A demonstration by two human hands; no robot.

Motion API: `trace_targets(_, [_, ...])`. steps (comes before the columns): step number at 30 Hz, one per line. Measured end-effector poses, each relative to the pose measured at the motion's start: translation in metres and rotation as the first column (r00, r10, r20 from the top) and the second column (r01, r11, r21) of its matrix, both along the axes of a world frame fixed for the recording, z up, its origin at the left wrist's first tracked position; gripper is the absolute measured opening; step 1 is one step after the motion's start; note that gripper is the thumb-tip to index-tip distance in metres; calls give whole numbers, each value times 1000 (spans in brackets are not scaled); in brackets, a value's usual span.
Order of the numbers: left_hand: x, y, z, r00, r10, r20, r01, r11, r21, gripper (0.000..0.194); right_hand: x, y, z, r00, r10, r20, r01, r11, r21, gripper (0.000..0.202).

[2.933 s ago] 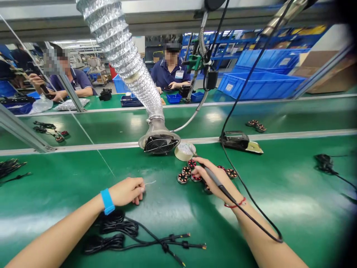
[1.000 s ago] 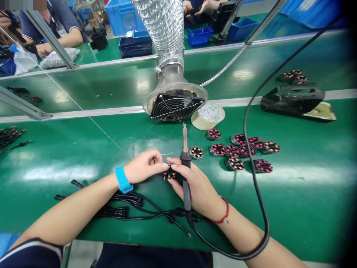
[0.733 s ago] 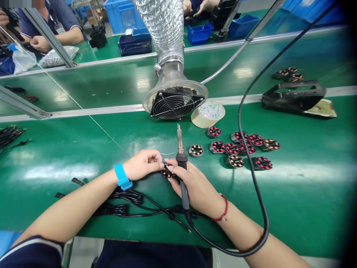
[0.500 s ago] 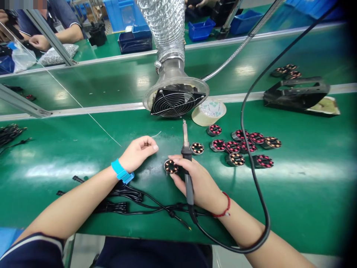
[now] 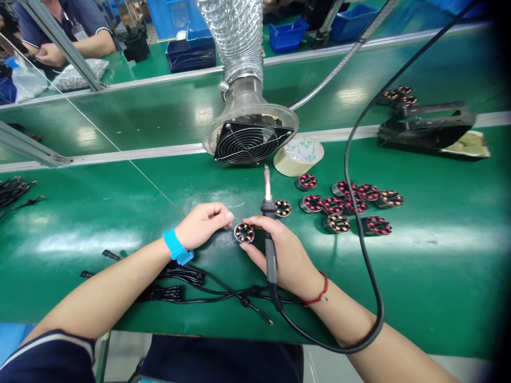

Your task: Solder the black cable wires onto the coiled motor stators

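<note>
My right hand [image 5: 291,255] grips a soldering iron [image 5: 270,252], its bare tip pointing up and away from me. The thumb and forefinger of that hand also hold a small round motor stator [image 5: 244,233] with copper windings, face up near the table. Just left of the stator, my left hand [image 5: 205,223] is closed in a pinch. A thin solder wire [image 5: 146,176] runs down from the upper left to this hand; the end at the fingertips is hard to make out. Another copper-wound stator [image 5: 283,208] sits beside the iron.
Several stators [image 5: 332,206] stand to the right. A fume extractor fan [image 5: 249,142] hangs ahead, beside a tape roll [image 5: 298,157]. The iron's cable [image 5: 365,255] loops over my right forearm. Black cables [image 5: 187,275] lie in front. A black iron holder [image 5: 423,130] stands far right; across, a co-worker's hand [image 5: 51,54].
My left hand has moved slightly right and down, closer to the stator. The stator has turned and shifted a little in my right hand. The iron stays in the same grip.
</note>
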State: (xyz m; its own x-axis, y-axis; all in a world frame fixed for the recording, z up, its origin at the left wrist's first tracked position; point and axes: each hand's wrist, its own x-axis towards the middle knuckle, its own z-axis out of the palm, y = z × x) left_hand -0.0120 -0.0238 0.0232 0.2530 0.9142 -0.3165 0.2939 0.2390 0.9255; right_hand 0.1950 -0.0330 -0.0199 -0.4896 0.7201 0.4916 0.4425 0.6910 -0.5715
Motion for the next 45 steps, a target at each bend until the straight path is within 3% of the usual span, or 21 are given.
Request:
trace_targets(2, [0,-1,0,1000,19,-14,-19,1000,-5,35,1,1,-1,998,-54,-22,53,998,-24,40])
trace_targets(6, [1,-6,-3,984,-158,-88,158,987,-6,30,1,3,-4,993,-95,-71,92,995,-49,45])
trace_targets(8, [2,-7,-5,978,-187,-91,189,982,8,28,1,4,-4,993,-92,-75,86,993,-80,45])
trace_targets(13, [1,-2,-6,997,-46,-54,43,997,-57,28,0,4,-6,998,-20,-56,11,987,-163,43])
trace_targets(17, [-4,4,-6,986,115,-118,-116,993,4,23,0,6,-8,1000,8,-15,-11,986,-165,40])
trace_targets(19, [-5,5,-6,978,141,-154,-136,990,41,23,1,7,-9,1000,22,1,-21,990,-142,39])
trace_targets(24, [-1,1,-7,942,-99,-321,129,989,73,19,1,8,-10,997,68,25,-65,992,-110,40])
trace_targets(26, [-1,1,-7,918,-106,-382,160,981,111,17,1,8,-10,997,74,31,-71,993,-94,40])
trace_targets(30, [-6,1,5,894,5,-447,106,969,223,16,4,10,-9,997,54,54,-51,997,-53,40])
trace_targets(32, [-8,-4,17,872,-73,-484,206,952,226,13,7,11,-8,998,35,47,-33,999,-41,44])
trace_targets(34, [-7,-14,27,789,-331,-517,465,872,152,9,11,12,-6,999,15,31,-13,999,-47,48])
trace_targets(36, [-2,-27,32,605,-578,-548,716,696,57,15,14,12,-6,1000,1,5,-1,998,-71,51])
trace_targets(38, [6,-38,29,446,-655,-610,829,559,7,17,15,12,-4,999,-16,-28,13,996,-93,50])
trace_targets(40, [11,-43,24,381,-644,-663,854,520,-13,8,15,11,-2,997,-36,-63,29,994,-102,48])
trace_targets(42, [12,-41,20,416,-635,-651,830,557,-12,8,15,11,1,993,-55,-101,45,994,-99,45])
trace_targets(45, [4,-27,20,634,-544,-551,678,733,57,11,14,10,4,976,-99,-196,79,991,-106,42])
